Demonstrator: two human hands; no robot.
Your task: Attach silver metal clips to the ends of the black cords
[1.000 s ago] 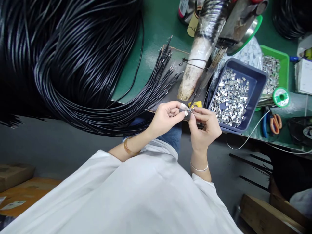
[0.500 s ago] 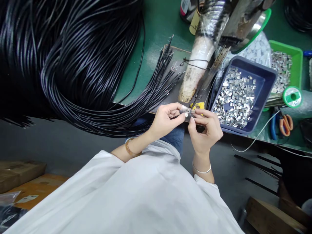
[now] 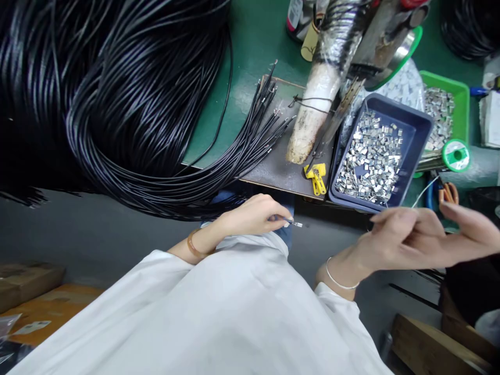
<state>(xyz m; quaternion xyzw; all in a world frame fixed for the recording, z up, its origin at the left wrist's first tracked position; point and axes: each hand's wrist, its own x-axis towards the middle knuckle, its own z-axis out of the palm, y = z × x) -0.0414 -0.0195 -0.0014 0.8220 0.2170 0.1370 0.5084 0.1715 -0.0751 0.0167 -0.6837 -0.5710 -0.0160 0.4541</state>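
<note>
Since the earlier frame the two hands have parted: I see the left hand point(image 3: 258, 214) drawn back from the near edge of the bench point(image 3: 250, 41) and down toward the lap, while the right hand point(image 3: 422, 239) has swung out to the right, leaving the yellow tool point(image 3: 315, 178) fully in view. The left fingers are closed in a pinch, and a small metal plug point(image 3: 297, 224) juts out beyond their tips, off the bench and over the gap before its near edge; whatever it joins is mostly hidden from me in the hand. The right hand is slightly blurred, some fingers curled and one stretched toward the bench's right end; I cannot tell whether it has hold of anything. It passes in front of a thin white wire point(image 3: 425, 190) and sits just below the orange-handled pliers point(image 3: 451, 192). The yellow tool lies at the bench's near edge, on a dark board point(image 3: 269, 169), just beside a blue tray point(image 3: 420, 140) of metal clips point(image 3: 371, 161). Beyond that tray, farther from the near edge, stands a green tray point(image 3: 463, 99) of similar pieces, with a green-rimmed spool point(image 3: 457, 155) near it. To the left, the black cables point(image 3: 167, 182) sweep across the near edge, their ends fanned over the board.
</note>
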